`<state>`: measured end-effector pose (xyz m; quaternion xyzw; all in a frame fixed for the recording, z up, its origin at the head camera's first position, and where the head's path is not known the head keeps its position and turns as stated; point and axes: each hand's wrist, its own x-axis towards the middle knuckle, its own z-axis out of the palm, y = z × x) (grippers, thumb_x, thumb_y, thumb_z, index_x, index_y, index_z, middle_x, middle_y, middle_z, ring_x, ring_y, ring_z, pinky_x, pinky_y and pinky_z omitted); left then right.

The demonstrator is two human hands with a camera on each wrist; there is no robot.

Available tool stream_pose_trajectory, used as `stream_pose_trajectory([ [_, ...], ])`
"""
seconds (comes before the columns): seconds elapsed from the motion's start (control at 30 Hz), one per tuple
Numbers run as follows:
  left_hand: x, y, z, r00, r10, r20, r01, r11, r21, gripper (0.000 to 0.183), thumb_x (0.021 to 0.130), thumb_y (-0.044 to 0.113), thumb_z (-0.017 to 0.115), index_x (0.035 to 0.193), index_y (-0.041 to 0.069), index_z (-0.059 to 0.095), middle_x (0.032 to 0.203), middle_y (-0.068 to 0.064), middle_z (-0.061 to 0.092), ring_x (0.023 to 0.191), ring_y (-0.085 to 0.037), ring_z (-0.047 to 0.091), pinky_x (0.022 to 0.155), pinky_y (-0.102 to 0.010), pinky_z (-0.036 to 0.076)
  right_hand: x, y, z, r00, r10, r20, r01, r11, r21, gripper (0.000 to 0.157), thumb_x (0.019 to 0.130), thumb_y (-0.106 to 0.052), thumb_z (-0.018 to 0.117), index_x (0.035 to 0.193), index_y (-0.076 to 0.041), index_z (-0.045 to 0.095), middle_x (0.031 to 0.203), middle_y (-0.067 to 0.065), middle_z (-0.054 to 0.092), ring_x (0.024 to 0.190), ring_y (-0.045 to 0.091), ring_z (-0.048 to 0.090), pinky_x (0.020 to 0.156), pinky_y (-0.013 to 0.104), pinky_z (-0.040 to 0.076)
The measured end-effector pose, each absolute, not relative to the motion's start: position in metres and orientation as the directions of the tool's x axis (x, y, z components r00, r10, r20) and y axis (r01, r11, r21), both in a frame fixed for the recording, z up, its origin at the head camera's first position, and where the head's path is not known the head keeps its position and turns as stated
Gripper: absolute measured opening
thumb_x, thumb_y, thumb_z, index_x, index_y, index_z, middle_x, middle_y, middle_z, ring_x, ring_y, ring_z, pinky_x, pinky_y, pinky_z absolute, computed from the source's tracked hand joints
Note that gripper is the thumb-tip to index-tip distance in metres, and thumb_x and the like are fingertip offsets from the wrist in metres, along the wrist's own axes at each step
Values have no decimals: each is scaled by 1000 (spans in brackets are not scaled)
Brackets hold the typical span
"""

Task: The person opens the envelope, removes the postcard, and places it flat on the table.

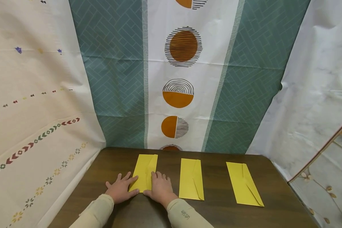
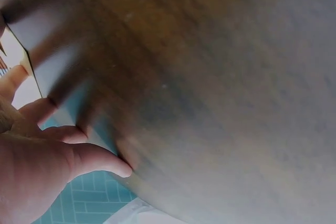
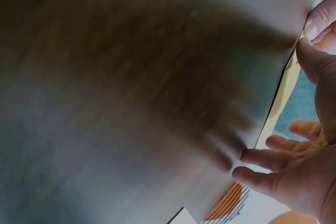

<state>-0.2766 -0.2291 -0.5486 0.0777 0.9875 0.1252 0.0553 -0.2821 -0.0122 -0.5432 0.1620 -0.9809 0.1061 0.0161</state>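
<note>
Three yellow envelopes lie in a row on the dark wooden table. My left hand (image 1: 120, 189) rests at the near left corner of the left envelope (image 1: 142, 167), fingers spread, thumb and forefinger touching it. On its right edge lies my right hand (image 1: 160, 189), fingers extended, thumb by the near edge close to the other thumb. The middle envelope (image 1: 188, 180) is just right of that hand, apart from it. Farther right sits the right envelope (image 1: 240, 183), slightly slanted. In the left wrist view the left hand (image 2: 42, 166) shows spread fingers; the right wrist view shows the right hand (image 3: 299, 166) likewise.
The wooden table (image 1: 216, 215) ends at a back edge against a hanging patterned cloth (image 1: 117, 79). Pale printed cloth (image 1: 31, 95) drapes along the left side. On the right stands white marbled cloth (image 1: 316, 95) with a floral lower part.
</note>
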Motion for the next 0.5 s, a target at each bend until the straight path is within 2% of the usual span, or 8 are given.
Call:
stream_pose_trajectory([
  [0.27,-277,-228,-546,-982,162,-94,133,957,256,79,91,72,69,155,26,59,166,-20,47,148,-66,37,95,-100,21,-280,-17,-544,-951,-288,112,-304,936,-176,89,88,-67,78,152,-10,55,144,12,63,127,36,65,109,55,52],
  [0.5,-278,-228,-545,-982,162,-93,132,956,263,78,91,70,71,154,25,60,166,-19,47,148,-66,38,96,-100,22,-279,-18,-547,-950,-280,139,-301,938,-171,82,91,-64,77,150,-11,57,143,11,65,127,36,65,109,57,51],
])
